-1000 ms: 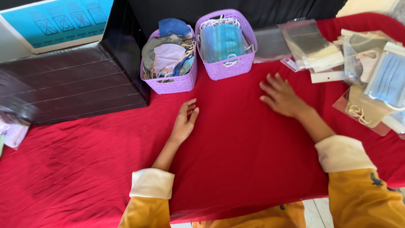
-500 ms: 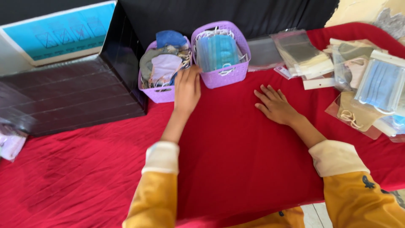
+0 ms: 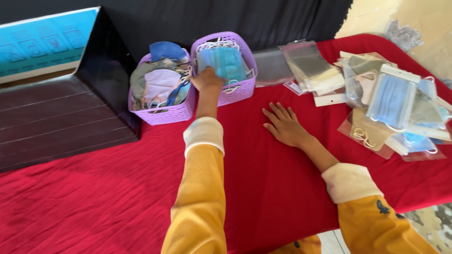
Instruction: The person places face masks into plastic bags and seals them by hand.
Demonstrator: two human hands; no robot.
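My left hand [image 3: 207, 79] reaches into the right-hand purple basket [image 3: 238, 90] and rests on the stack of blue face masks [image 3: 230, 62] inside it. Its fingertips are buried among the masks, so I cannot tell whether they grip one. My right hand [image 3: 285, 126] lies flat on the red tablecloth [image 3: 117, 197], fingers spread, holding nothing. A second purple basket [image 3: 165, 114] stands just left of the first and is filled with mixed cloth masks [image 3: 160, 83] in grey, white and blue. Both my sleeves are yellow with cream cuffs.
A black stepped stand [image 3: 61, 120] with a turquoise panel [image 3: 42, 47] fills the left. Clear empty bags [image 3: 310, 66] lie behind my right hand. Bagged masks [image 3: 395, 101] are piled at the right. The table's edge [image 3: 414, 200] runs along the lower right.
My left hand has moved from the cloth up to the baskets and into the right-hand one, onto the blue masks. My right hand has stayed flat on the cloth.
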